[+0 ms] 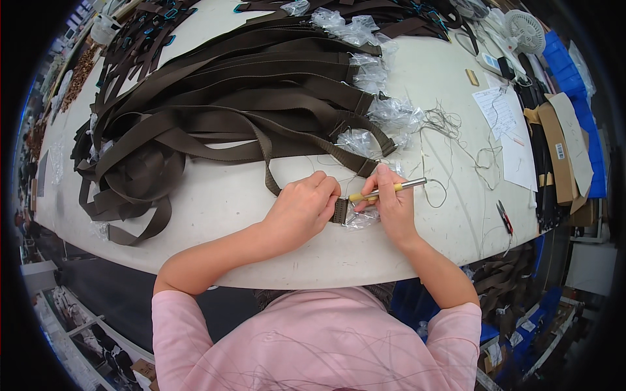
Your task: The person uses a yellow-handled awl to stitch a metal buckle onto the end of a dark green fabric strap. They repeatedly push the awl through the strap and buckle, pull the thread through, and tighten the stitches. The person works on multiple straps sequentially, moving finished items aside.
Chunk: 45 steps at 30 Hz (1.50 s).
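My left hand (303,205) is closed on a dark brown webbing strap (340,210), whose stitched end pokes out beside my fingertips. In my right hand (394,205) is a slim pen-like tool (385,190) with a yellow lower part and a silver upper part; its yellow end points left toward the strap end. Clear plastic wrap (360,218) lies under my right fingers, by the strap end. Just beyond my hands, many more brown straps (261,98) are spread in a layered pile, several of their ends wrapped in clear plastic (396,116). A loose coil of strap (147,169) rests at the left.
Tangled thread (443,124) lies right of the pile. Farther right are small scissors (505,218), white paper sheets (505,124), a tan block (472,77) and a white fan (525,31). A cardboard box (561,150) and blue bins (574,98) line the table's right side.
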### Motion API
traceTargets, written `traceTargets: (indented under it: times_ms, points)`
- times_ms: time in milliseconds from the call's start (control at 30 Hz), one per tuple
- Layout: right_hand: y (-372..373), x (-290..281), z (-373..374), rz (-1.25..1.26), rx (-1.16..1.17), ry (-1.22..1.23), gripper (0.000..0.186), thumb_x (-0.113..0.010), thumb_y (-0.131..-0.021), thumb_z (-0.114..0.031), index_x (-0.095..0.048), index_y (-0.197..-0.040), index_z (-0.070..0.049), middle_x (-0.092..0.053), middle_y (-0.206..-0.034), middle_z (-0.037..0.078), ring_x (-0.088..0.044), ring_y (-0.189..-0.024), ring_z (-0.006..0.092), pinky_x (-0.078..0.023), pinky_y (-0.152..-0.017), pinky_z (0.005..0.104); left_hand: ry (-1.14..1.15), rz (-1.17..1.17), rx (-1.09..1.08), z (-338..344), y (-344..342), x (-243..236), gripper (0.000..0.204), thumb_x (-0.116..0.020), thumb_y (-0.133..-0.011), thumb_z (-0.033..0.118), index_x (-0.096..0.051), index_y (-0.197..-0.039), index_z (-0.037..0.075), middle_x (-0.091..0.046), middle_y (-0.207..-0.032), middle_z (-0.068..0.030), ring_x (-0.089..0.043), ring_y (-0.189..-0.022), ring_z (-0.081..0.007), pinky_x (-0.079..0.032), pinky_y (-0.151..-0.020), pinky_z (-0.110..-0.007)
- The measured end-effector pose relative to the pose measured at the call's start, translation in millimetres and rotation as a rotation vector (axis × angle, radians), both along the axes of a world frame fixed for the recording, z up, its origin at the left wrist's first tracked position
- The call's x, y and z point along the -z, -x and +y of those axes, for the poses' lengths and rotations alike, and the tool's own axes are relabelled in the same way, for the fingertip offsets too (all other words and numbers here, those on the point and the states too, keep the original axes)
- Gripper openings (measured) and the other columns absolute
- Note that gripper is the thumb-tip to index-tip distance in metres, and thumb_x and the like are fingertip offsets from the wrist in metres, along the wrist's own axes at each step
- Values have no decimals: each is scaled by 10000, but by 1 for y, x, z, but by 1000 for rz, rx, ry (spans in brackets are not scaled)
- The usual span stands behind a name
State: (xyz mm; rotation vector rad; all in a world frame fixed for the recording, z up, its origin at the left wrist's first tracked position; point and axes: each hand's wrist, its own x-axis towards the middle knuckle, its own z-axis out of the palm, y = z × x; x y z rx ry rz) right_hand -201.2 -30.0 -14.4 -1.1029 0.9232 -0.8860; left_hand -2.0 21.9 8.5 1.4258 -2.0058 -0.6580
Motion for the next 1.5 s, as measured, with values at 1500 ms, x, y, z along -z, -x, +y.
traceTargets:
  times_ms: [1500]
  points:
    - [-3,-11,16,299,-61,177,535,-410,-1116,-329,-598,-707,-40,-533,-633,-9,-447,-583,57,-372,-553,242,411,-241,42,39,-35,25,431,-752,-701,75,-734,-1131,91,-695,-1238,-18,-639,-953,-184,-490,-724,-309]
